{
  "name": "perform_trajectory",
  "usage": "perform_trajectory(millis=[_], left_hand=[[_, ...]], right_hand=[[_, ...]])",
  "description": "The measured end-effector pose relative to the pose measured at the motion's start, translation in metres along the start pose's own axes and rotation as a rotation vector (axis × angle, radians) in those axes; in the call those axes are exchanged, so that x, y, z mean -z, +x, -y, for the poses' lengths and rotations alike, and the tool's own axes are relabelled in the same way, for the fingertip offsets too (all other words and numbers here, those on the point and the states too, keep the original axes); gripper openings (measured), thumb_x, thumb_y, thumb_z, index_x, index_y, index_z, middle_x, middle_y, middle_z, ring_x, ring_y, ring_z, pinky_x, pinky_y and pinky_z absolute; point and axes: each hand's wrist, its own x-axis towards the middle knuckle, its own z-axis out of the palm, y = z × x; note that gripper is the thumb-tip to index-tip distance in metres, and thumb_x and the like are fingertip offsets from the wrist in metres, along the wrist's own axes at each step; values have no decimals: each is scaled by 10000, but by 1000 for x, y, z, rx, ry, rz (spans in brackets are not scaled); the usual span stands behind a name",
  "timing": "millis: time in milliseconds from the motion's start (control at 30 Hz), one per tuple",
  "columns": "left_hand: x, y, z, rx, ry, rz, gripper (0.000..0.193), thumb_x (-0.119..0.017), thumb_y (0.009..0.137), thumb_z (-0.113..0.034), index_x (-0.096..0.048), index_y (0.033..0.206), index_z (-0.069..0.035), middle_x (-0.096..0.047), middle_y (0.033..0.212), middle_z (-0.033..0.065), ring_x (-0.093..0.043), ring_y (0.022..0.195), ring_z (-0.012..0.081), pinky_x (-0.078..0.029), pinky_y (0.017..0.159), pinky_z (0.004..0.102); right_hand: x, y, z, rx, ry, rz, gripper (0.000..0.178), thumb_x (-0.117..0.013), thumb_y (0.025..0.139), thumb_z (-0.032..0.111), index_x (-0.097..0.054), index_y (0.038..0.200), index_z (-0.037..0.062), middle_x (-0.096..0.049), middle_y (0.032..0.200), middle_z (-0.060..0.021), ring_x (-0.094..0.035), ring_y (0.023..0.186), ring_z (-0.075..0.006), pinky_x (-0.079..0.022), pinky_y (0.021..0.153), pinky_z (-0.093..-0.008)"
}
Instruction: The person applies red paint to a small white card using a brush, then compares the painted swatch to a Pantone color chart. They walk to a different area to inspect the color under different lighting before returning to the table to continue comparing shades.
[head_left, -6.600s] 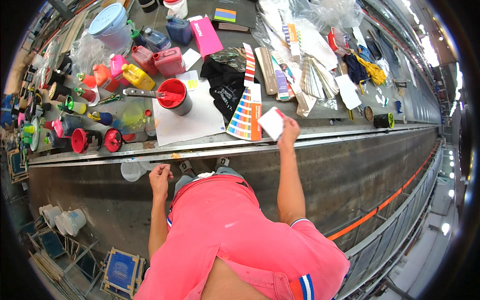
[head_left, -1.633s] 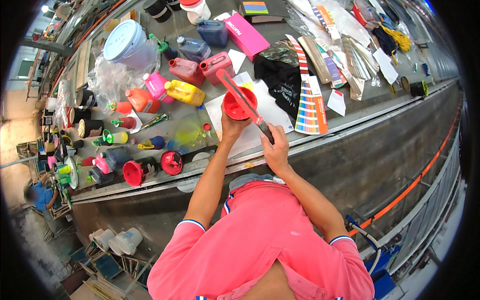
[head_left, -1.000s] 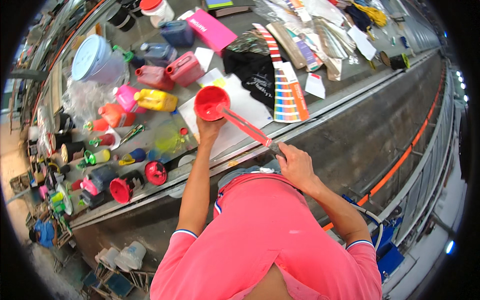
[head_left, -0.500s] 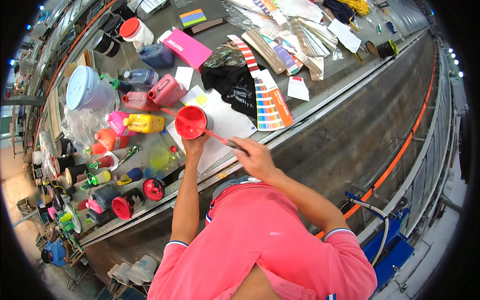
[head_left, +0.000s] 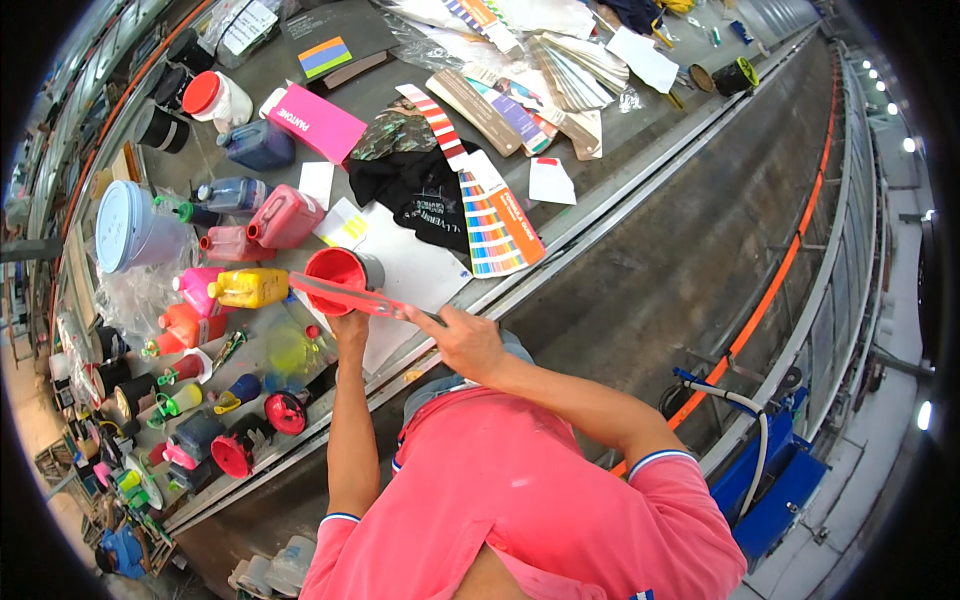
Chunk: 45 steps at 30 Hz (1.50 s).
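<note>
My left hand point(head_left: 348, 325) is wrapped round the near side of a tub point(head_left: 374, 272), grey outside and coated red inside, and holds it tilted with its mouth toward me. Closed on the handle end of a long flat spatula point(head_left: 370, 302), my right hand point(head_left: 468, 342) is just right of the tub. Red paint smears the spatula, which lies across the tub's mouth with its tip past the left rim. Beneath the tub is a white paper sheet point(head_left: 420, 272). How much paint lies deep in the tub is hidden.
Left of the tub stand a yellow jug point(head_left: 250, 288), a red jug point(head_left: 286, 217) and a pale blue bucket point(head_left: 118, 225). A fanned colour guide point(head_left: 500, 225) and a black cloth point(head_left: 415, 200) lie beyond. The table's metal edge point(head_left: 580, 235) runs diagonally past my right hand.
My right hand has lifted the spatula from its slanting position in the tub to lie flatter across the mouth. The whole view has shifted, moving the table things left in the picture.
</note>
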Motion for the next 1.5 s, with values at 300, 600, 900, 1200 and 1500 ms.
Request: perform_trajectory(millis=[300, 600, 900, 1200, 1500], left_hand=[[-8, -6, -7, 92, 230, -36, 676, -876, 612, -5, -555, 1206, -27, -645, 1076, 60, -608, 973, 197, -497, 888, 339], [-4, -86, -23, -34, 937, -171, 321, -619, 854, -49, -616, 1162, 44, -603, 1207, 233, -530, 1188, 314, -343, 1053, 455], [-107, -136, -55, 367, 862, -433, 144, -632, 873, -23, -678, 982, 60, -704, 867, 110, -650, 796, 160, -522, 738, 321], [-213, -85, -86, 295, 695, -133, 148, -631, 850, 7, -676, 982, 57, -677, 849, 132, -643, 749, 220, -517, 712, 336], [-343, 39, -38, 128, 660, 370, 213, -680, 834, -16, -662, 1038, 39, -665, 849, 153, -642, 686, 252, -515, 650, 336]], right_hand=[[105, -65, -53, -106, 49, 155, 551, -651, 799, 64, -595, 1332, 190, -513, 708, -39, -566, 555, -210, -486, 472, -340], [70, 49, -109, -77, 764, 194, 438, -724, 757, 128, -610, 1173, 55, -684, 919, -119, -677, 697, -294, -536, 593, -374], [69, 117, -137, 111, 1168, 426, 391, -731, 743, 149, -625, 1113, 80, -697, 855, -122, -678, 675, -294, -528, 573, -381], [75, 134, -184, 9, 1251, 468, 332, -699, 744, 112, -611, 1058, 51, -673, 858, -120, -664, 692, -303, -511, 587, -384], [121, 164, -189, -141, 1295, 271, 343, -709, 760, 66, -613, 1085, 19, -653, 805, -112, -654, 684, -284, -489, 584, -369]])
